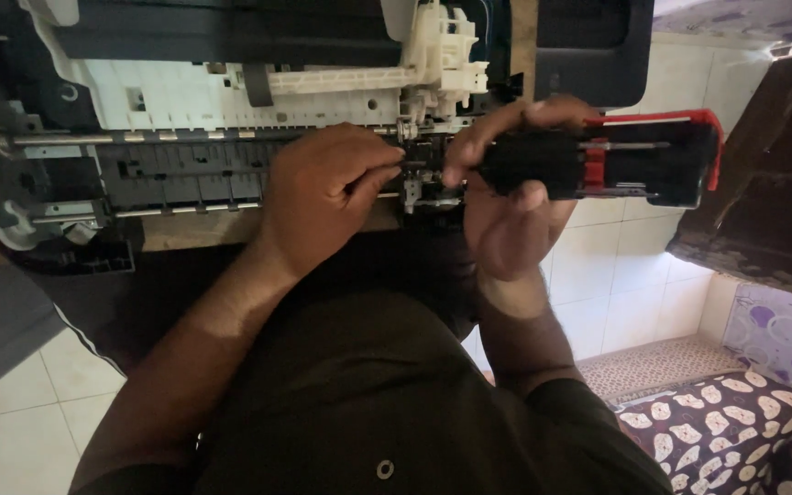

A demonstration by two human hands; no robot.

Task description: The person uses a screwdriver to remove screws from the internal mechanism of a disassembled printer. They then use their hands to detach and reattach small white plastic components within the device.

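Over an opened white-and-grey plastic printer chassis point(231, 101), covers already off, the left hand point(327, 197) pinches a small metal fitting point(412, 174). Right hand point(506, 211) grips a black-and-red plastic cartridge carriage point(634, 160), not yet free or seated.

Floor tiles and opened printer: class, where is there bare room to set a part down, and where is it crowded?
Bare floor tiles lie right of the right hand, above the patterned cushion; more show at lower left. Crowded: both hands, left hand included, meet at the printer with the black-and-red carriage.

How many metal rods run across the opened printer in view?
2: an upper metal rod along the white frame's edge, a lower metal rod below the grey rollers; hands may hide more.
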